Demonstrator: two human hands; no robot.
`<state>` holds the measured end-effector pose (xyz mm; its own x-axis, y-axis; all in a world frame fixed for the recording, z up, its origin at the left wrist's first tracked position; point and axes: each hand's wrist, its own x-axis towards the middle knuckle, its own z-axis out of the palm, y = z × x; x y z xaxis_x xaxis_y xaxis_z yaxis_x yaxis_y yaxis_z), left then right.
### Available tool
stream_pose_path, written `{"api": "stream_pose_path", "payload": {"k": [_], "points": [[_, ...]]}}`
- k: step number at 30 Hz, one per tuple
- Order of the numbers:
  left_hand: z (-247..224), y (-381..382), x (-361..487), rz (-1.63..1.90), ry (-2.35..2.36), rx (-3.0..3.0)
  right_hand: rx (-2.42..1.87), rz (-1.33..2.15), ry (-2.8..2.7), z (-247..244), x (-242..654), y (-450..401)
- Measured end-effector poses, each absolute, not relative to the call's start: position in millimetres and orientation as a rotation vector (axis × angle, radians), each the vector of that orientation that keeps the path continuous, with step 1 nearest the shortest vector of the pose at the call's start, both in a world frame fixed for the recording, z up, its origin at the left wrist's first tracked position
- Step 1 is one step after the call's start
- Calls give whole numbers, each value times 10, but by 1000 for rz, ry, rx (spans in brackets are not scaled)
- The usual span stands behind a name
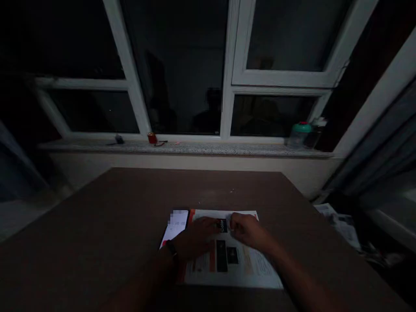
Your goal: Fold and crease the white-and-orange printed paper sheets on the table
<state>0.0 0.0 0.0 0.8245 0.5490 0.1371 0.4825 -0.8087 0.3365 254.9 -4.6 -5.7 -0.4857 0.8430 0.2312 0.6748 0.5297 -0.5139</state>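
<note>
A printed white sheet or booklet [256,277] with an orange left edge and dark picture blocks lies on the brown table. My left hand [199,236] rests flat on its upper left part, fingers stretched toward a small black rectangle [222,225] with light lettering. To the right of that rectangle is my right hand [246,228], its fingers curled in over the page. What those fingers hold, if anything, is too dark to make out. A phone [178,222] with a lit screen lies left of the page, partly covered by my left wrist with its dark band.
The table [130,208] reaches toward a windowsill [201,148]. On the sill stand a red can [151,138] and a clear container with a green lid [300,135]. Papers [339,223] lie low beyond the table's right edge. The room is dim.
</note>
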Motion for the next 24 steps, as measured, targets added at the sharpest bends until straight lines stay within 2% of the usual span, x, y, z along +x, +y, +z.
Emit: {"api": "stream_pose_path", "payload": {"k": [13, 24], "points": [[-6, -7, -8, 418, 857, 2666, -1174, 545, -2293, -52, 2527, -36], [-88, 63, -111, 381, 1345, 2692, -1172, 520, -2354, -62, 2526, -29]]}}
